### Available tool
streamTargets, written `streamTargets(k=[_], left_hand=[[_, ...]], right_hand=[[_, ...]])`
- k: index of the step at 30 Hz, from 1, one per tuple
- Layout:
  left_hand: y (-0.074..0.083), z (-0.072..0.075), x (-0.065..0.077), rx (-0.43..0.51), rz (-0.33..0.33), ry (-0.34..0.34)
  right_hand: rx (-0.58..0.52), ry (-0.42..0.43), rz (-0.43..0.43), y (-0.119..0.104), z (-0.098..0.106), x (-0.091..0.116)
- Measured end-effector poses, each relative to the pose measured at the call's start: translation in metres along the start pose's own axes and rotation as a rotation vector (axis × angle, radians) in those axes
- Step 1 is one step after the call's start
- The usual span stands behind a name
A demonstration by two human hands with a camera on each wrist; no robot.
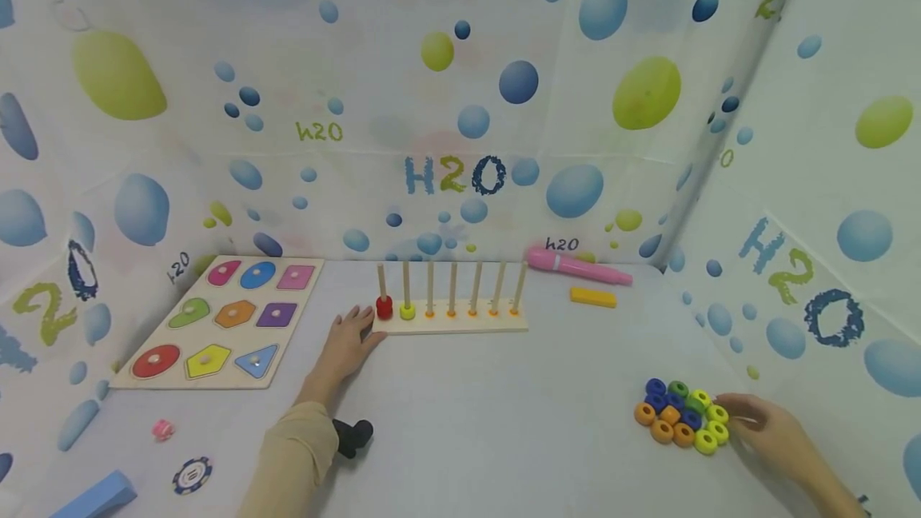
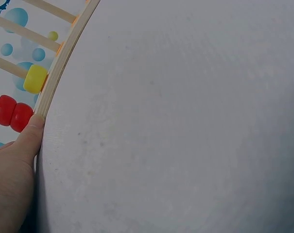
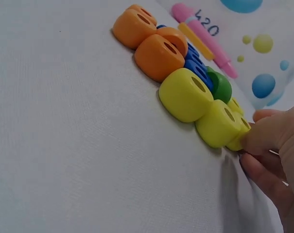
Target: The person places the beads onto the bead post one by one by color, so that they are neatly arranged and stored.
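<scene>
My left hand point(image 1: 348, 344) holds the left end of a wooden peg board point(image 1: 460, 326), thumb on its front edge, as the left wrist view shows. Red beads point(image 2: 13, 114) sit on the first peg and a yellow bead point(image 2: 35, 78) on the second; the other pegs are bare. On the right, my right hand point(image 1: 773, 434) pinches a yellow bead point(image 3: 241, 131) at the edge of a bead cluster. Its fingertips partly hide that bead. Orange beads point(image 3: 159, 58), blue beads point(image 1: 655, 402) and green beads point(image 1: 678, 389) lie beside it on the table.
A shape puzzle board point(image 1: 216, 334) lies at left. Nearer are a pink piece point(image 1: 163, 430), a poker chip point(image 1: 192, 476) and a blue block point(image 1: 101, 496). A black object point(image 1: 352, 438) is beside the left sleeve. Behind lie a pink stick point(image 1: 579, 267) and yellow block point(image 1: 593, 297).
</scene>
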State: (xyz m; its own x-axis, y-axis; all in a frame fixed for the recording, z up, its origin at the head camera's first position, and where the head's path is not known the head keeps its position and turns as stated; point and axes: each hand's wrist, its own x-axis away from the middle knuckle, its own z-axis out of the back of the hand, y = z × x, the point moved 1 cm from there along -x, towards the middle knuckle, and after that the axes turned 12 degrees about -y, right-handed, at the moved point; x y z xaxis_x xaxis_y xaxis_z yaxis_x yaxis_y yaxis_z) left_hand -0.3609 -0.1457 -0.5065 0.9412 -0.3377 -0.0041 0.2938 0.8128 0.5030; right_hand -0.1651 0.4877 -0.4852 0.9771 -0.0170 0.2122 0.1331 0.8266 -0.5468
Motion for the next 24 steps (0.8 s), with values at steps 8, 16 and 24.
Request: streamTargets(k=[8, 16, 24], left_hand=[[0.001, 0.002, 0.002, 0.017, -0.013, -0.001], [0.002, 0.000, 0.000, 0.005, -0.005, -0.005], [0.002, 0.001, 0.001, 0.001, -0.005, 0.001]], right_hand=[[-0.017, 0.017, -0.033, -0.003, -0.005, -0.002], [0.055, 0.056, 0.016, -0.006, 0.011, -0.001], [0.036, 0.097, 0.072, -0.027, 0.020, -0.011]])
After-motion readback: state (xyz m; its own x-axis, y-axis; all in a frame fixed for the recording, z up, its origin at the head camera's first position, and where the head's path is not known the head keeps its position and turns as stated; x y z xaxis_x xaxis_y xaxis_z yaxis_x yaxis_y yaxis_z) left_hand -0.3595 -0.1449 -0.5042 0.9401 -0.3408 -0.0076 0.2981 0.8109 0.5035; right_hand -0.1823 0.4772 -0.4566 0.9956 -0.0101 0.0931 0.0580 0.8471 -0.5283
